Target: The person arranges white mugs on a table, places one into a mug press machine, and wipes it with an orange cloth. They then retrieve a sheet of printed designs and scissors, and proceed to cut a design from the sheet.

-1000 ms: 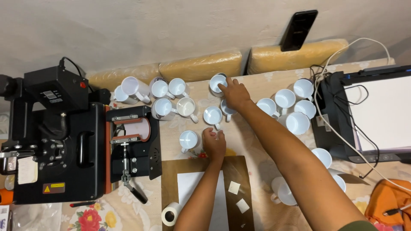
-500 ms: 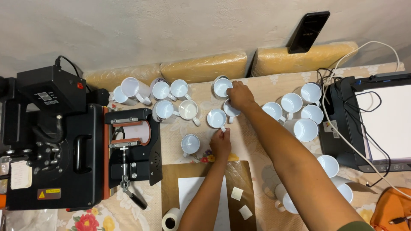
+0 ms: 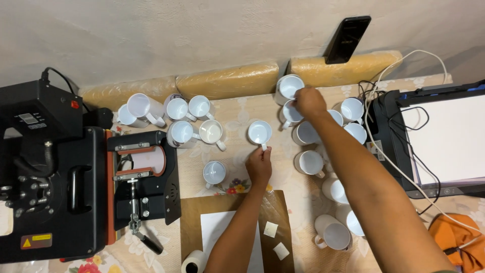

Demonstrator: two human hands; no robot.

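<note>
My left hand [image 3: 259, 165] grips the handle of a white mug [image 3: 259, 132] standing upright in the middle of the table. My right hand [image 3: 309, 102] reaches further back and holds the rim of another white mug [image 3: 290, 112], right beside a third mug [image 3: 289, 87] near the padded wall strip. A lone white mug [image 3: 214, 172] stands to the left of my left hand. Several more white mugs [image 3: 309, 163] cluster under and to the right of my right forearm.
A black mug heat press [image 3: 76, 182] fills the left side, with a group of white mugs [image 3: 178, 108] behind it. A printer [image 3: 439, 141] with cables sits at right. A brown board with white paper [image 3: 222, 232], tape roll [image 3: 192, 263] and a phone [image 3: 347, 39] leaning on the wall are also present.
Both hands have shifted to the right with the mugs they hold. The camera view has also drifted, so the whole table appears lower and more to the right.
</note>
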